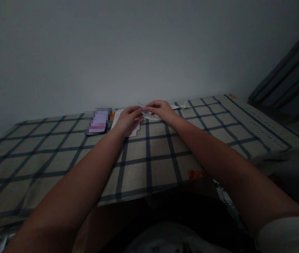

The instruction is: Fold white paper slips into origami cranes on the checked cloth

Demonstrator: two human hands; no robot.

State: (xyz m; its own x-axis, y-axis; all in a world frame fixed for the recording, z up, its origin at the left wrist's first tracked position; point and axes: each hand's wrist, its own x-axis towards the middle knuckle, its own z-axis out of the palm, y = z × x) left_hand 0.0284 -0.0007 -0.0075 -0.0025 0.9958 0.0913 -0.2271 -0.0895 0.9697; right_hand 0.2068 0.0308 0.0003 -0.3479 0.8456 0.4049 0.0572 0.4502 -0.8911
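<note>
Folded white paper (146,114), head view: fingertip work over the far part of the cloth-covered counter (162,163), near the wall. Dim light, some blur; creases unreadable.

Step in hand looks like shaping or creasing. Done well, I judge: one side steadied lightly, edges matched before pressing, fold run flat with a fingertip, counter used as backing. Thin sheet, probably; tugging both ways could tear or buckle it.

Position: paper sits between the hands, at the fingertips of both. Right hand (162,109) on its right side, thumb and forefinger seemingly pinching it. Left hand (128,117) opposite, fingers curled to the paper; cannot tell whether the pinch is closed.

Nearby: white sheets (133,134) partly under the left hand; phone (98,121) left of these; small paper figure (184,105) beyond the right hand, apart.
</note>
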